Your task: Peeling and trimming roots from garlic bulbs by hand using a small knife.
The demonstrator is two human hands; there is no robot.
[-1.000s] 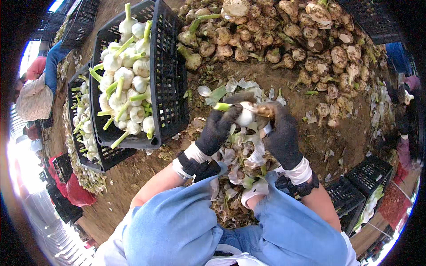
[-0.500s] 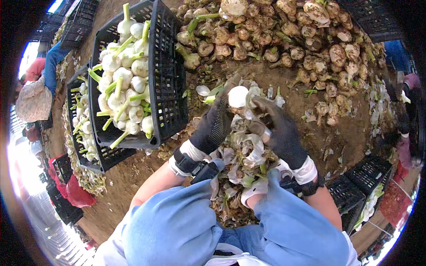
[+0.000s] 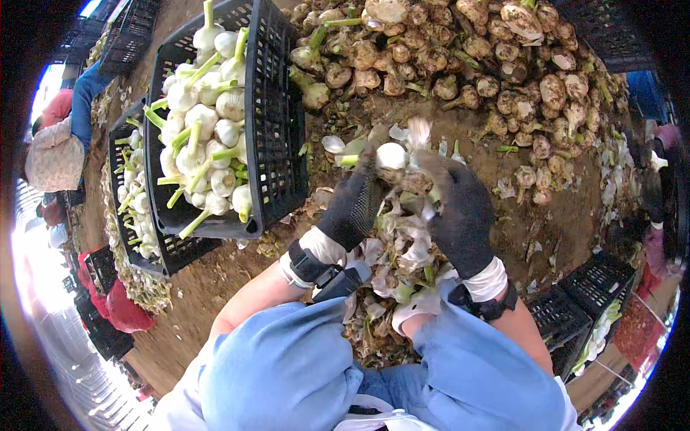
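A peeled white garlic bulb [image 3: 392,156] sits in the fingers of my left hand [image 3: 353,205], its cut green stem [image 3: 348,160] poking out to the left. The black glove on this hand has a dotted palm and is closed around the bulb. Just right of the bulb is my right hand [image 3: 460,208], also black-gloved, its fingers curled inward and smeared by motion. A blurred pale scrap of skin [image 3: 419,133] shows above those fingers. Whether the right hand grips anything is unclear. Papery garlic skins [image 3: 413,248] lie heaped beneath both hands, between my knees.
A black crate [image 3: 277,136] of clean garlic bulbs stands at left, with another filled crate [image 3: 136,194] beside it. Soil-covered garlic [image 3: 496,79] is piled at the far side. More black crates [image 3: 593,287] stand at right. Other people sit at both edges.
My right hand has moved up close beside the bulb, and a blurred scrap of skin now shows above it. The bulb has shifted slightly right and remains in my left hand.
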